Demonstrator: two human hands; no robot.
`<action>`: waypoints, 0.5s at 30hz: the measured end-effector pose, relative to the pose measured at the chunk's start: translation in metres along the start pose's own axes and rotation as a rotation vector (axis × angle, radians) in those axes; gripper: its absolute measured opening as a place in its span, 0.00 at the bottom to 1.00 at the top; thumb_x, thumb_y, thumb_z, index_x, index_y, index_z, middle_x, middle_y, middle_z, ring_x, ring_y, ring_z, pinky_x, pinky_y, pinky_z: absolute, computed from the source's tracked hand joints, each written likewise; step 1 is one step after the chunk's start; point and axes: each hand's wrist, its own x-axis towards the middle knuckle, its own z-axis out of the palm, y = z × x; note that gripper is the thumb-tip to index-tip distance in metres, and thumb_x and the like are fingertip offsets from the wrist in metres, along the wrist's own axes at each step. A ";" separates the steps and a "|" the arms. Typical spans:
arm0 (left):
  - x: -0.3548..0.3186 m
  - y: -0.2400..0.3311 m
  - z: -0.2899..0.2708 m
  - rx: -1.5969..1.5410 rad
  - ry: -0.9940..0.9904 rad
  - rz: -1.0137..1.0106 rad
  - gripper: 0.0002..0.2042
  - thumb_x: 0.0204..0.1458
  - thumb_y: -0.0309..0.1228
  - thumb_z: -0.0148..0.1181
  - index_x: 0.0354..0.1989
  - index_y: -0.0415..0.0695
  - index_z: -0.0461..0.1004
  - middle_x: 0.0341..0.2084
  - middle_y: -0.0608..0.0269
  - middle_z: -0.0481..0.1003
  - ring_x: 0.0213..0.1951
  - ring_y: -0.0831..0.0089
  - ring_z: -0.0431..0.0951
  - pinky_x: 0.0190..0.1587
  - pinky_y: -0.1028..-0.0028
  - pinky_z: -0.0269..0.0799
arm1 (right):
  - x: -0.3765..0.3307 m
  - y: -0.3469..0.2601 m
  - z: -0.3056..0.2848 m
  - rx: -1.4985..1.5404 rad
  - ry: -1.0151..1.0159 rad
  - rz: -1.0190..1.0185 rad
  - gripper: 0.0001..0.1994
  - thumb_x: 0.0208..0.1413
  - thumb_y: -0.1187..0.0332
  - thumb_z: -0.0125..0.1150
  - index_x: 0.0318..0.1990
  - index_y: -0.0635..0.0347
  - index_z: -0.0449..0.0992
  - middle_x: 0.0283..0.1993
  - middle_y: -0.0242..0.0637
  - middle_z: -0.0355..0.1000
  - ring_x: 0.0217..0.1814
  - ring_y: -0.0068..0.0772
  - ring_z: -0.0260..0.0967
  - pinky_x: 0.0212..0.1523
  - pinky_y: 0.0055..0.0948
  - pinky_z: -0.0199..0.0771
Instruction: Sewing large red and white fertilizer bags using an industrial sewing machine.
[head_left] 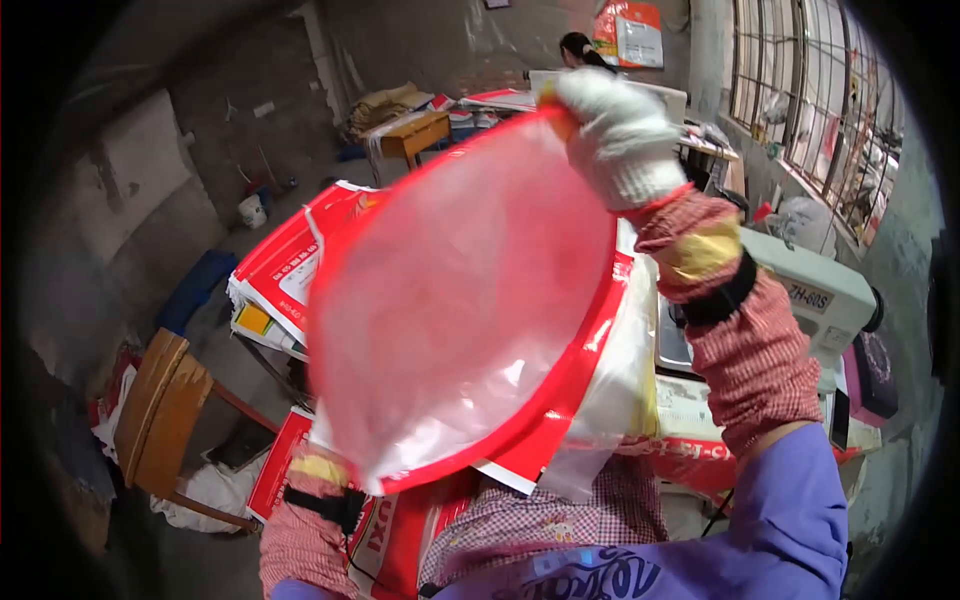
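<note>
A large red and white plastic woven bag [460, 300] fills the middle of the view, its mouth spread wide and its pale, glossy inside facing me. My right hand [615, 130], in a white knit glove with yellow at the fingertips, is raised high and closed on the far upper rim; motion blurs it slightly. At the lower left, my left forearm in a red checked sleeve [308, 500] reaches up to the bag's near edge. The bag covers the fingers of that hand, so their grip is hidden. Part of the bag hangs toward my checked apron [570, 510].
A pale green sewing machine [815, 295] stands to the right, below a barred window [800, 90]. Stacked red and white bags [285, 265] lie at the left, near a wooden chair [160, 410]. Another person [583, 48] is at the back.
</note>
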 end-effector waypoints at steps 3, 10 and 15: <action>-0.007 -0.058 -0.014 -0.100 0.039 -0.189 0.10 0.47 0.29 0.50 0.34 0.36 0.72 0.27 0.48 0.74 0.35 0.58 0.75 0.37 0.67 0.70 | 0.016 -0.038 -0.037 0.346 0.308 -0.108 0.15 0.43 0.82 0.48 0.41 0.62 0.71 0.42 0.38 0.70 0.40 0.32 0.69 0.42 0.25 0.69; -0.067 -0.082 0.037 -0.798 0.119 -0.595 0.12 0.47 0.30 0.53 0.35 0.33 0.71 0.30 0.58 0.74 0.32 0.69 0.74 0.37 0.70 0.70 | -0.274 -0.038 0.016 -0.085 -0.945 1.032 0.09 0.36 0.69 0.54 0.30 0.54 0.71 0.25 0.39 0.67 0.32 0.39 0.70 0.30 0.34 0.70; -0.129 -0.058 0.024 -0.822 0.118 -0.530 0.14 0.52 0.33 0.50 0.39 0.32 0.69 0.35 0.57 0.74 0.35 0.72 0.74 0.41 0.72 0.68 | -0.267 -0.051 -0.025 -0.041 -0.585 0.460 0.06 0.36 0.76 0.52 0.26 0.57 0.71 0.28 0.41 0.68 0.34 0.41 0.68 0.35 0.35 0.69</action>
